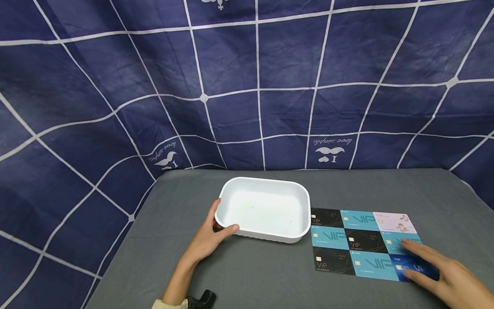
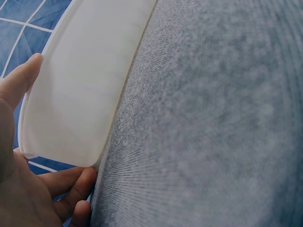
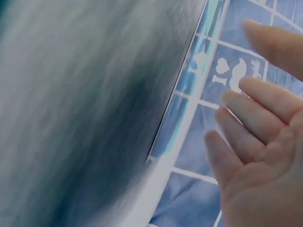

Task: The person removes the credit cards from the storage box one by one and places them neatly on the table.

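A white plastic tray (image 1: 266, 206) with rounded corners sits on the grey tabletop. My left hand (image 1: 208, 240) holds its left end, the thumb at the front rim and a finger along the left side. In the left wrist view, more fingers (image 2: 71, 184) curl at the tray's lower corner. Right of the tray, several plastic VIP cards (image 1: 365, 240) lie edge to edge in three rows: black, teal, pink and blue. My right hand (image 1: 447, 270) hovers over their right side with fingers extended, partly covering the blue card (image 1: 411, 262). Nothing shows in its grasp in the right wrist view.
A grey cloth (image 1: 262, 279) covers the table. Behind and to the left hangs a navy curtain (image 1: 285, 111) with white grid lines, meeting the table's back edge. A black wrist strap (image 1: 202, 299) shows at my left forearm.
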Available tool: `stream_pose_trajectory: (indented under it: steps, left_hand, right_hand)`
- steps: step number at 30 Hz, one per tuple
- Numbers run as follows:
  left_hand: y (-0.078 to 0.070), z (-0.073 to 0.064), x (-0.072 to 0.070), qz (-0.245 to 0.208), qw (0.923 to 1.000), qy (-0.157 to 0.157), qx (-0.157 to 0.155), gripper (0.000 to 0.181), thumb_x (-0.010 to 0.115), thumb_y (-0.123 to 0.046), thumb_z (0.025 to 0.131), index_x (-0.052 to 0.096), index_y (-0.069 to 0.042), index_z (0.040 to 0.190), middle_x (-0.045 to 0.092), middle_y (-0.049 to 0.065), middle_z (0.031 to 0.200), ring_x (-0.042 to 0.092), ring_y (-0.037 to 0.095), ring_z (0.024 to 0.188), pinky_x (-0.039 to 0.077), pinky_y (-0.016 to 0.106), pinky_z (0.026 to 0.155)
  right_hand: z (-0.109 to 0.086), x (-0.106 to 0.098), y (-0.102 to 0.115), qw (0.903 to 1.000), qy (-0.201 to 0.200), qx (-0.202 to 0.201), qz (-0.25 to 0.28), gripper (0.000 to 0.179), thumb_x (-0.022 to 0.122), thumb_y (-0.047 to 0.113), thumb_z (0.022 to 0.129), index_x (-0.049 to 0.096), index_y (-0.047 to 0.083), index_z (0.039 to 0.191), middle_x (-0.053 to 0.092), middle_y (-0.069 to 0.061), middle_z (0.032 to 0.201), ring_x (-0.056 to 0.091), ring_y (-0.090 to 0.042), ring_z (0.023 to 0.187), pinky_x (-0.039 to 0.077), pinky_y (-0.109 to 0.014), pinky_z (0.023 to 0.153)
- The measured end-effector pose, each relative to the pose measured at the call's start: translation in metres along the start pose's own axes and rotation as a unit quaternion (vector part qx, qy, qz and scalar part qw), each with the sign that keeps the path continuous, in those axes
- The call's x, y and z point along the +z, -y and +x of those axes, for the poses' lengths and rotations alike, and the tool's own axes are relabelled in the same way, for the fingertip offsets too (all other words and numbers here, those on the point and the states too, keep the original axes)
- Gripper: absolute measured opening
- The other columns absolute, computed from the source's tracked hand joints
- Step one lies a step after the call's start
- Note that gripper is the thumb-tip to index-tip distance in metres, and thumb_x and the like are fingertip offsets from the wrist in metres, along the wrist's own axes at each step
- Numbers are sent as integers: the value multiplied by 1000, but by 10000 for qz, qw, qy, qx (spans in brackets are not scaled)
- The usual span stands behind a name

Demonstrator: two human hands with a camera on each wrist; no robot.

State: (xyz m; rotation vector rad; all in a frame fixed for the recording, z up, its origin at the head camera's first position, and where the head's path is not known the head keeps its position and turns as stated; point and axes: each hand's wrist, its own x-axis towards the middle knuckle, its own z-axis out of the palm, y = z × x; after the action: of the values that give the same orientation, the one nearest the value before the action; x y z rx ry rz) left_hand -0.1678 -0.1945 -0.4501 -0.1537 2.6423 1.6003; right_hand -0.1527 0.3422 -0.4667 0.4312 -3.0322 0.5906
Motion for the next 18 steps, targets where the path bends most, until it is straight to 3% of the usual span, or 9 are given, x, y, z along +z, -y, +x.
stream_pose_trajectory:
  steps: [2,3,6,10,13,16,18]
  left_hand:
    - [0,1,0,-12,10000,28,16,100,80,-42,83,15,-29,158,56,8,90,51,19,79,40,34,70]
    - [0,1,0,-31,10000,42,30,100,80,-42,83,15,-29,158,56,8,90,52,20,79,41,34,70]
    - [0,3,1,-92,9999,93,66,100,80,-40,83,15,-28,159,55,8,87,51,19,78,41,33,70]
    - [-2,4,3,-58,9999,139,79,101,79,-40,83,14,-26,159,56,11,90,53,22,81,41,35,72]
    - [-4,2,0,278,9996,70,62,101,78,-46,83,15,-26,159,58,18,118,55,30,104,43,45,85]
    - [-9,-3,-5,883,9959,-89,153,103,74,-55,82,16,-23,160,37,23,150,36,43,133,31,62,99]
    - [-12,-8,-8,1413,9888,-336,330,103,72,-59,82,17,-21,160,22,21,159,21,46,141,20,69,102]
  right_hand:
    - [2,-1,13,9998,21,135,131,71,73,40,89,50,-3,140,45,-37,136,44,-57,119,33,-62,96]
    - [3,-2,21,9998,-32,141,157,70,70,40,92,48,-3,142,44,-37,138,42,-57,120,32,-69,88]
    - [9,1,43,9977,-547,-277,293,65,66,33,96,43,0,147,41,-31,145,36,-51,131,22,-64,104]
    - [25,3,72,9884,-1114,-1029,54,62,64,27,98,40,2,150,38,-24,150,28,-37,142,5,-43,117]
    - [41,6,95,9858,-1196,-1154,-229,60,58,31,101,40,1,150,35,-23,153,26,-37,143,3,-49,116]
    - [57,13,118,9875,-1105,-897,-680,63,50,42,103,39,3,151,29,-23,155,23,-43,142,2,-61,112]
    - [70,19,135,9878,-994,-706,-974,68,44,51,103,38,5,151,25,-23,157,19,-45,142,0,-65,110]
